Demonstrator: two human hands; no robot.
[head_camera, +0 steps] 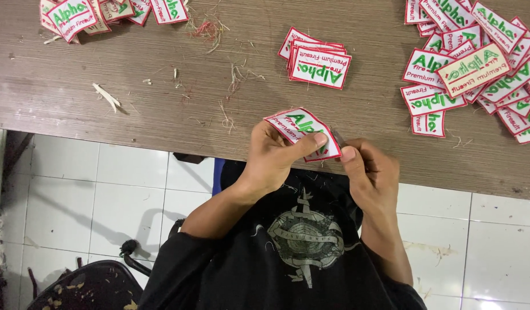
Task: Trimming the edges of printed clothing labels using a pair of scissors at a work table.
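My left hand (275, 158) pinches a white embroidered patch (296, 125) with a red border and green lettering, held over the near edge of the wooden table (133, 97). My right hand (371, 172) is closed right beside the patch's right edge, gripping a small dark tool (337, 138) whose tip touches the patch; the tool is mostly hidden by the fingers. A small neat stack of the same patches (316, 62) lies on the table just beyond my hands.
A large loose heap of patches (477, 69) covers the table's right end, and another pile (98, 12) sits at the far left. Thread scraps (210, 31) litter the tabletop. White floor tiles (127, 189) and a dark seat (87, 287) lie below.
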